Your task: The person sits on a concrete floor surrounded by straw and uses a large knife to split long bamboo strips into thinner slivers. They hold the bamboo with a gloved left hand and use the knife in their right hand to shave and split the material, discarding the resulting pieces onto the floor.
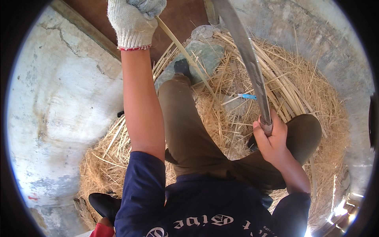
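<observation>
Weathered, stained walls (59, 102) curve around a floor heaped with pale shavings (325, 102), where the person sits with knees apart. The left hand (135, 19), in a white knit glove and partly cut off by the frame's upper edge, is closed around 1 long pale strip (183, 50), which slants down over the litter between the legs. The bare right hand (272, 136) grips the handle end of a long curved blade (252, 63), clear of the strip. Many shavings and a bundle of strips (286, 89) by the right knee suggest much cutting is done; this 1 strip looks unfinished, though how many remain cannot be told. A blue cutter (247, 96) lies just beside the blade.
</observation>
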The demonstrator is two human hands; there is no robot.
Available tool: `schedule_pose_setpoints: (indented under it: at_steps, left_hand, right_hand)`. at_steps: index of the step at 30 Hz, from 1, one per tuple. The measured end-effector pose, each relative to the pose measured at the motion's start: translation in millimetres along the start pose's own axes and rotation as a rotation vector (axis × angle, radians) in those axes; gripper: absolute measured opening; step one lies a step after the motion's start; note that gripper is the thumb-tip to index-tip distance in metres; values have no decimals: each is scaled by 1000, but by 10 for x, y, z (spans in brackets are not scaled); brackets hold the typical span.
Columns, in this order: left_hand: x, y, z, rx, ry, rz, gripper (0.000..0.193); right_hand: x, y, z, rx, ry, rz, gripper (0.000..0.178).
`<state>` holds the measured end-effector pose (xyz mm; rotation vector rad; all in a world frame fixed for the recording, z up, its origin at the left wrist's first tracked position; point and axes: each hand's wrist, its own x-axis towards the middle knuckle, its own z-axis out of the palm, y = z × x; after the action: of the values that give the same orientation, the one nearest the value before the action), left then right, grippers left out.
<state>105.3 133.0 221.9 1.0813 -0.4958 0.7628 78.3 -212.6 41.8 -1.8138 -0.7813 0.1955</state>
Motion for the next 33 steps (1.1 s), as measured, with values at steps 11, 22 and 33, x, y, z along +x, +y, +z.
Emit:
schedule_pose_setpoints:
  at_steps: [11, 22, 33]
  left_hand:
    - [-47, 48, 144, 144, 37, 86, 49]
    - [146, 463, -5, -221, 242, 22, 33]
    - [104, 107, 390, 461, 538, 322, 31]
  right_hand:
    - [147, 125, -43, -115, -435, 272, 22]
    - [121, 127, 123, -40, -369, 168, 22]
    - [93, 723, 383, -320, -491, 374, 25]
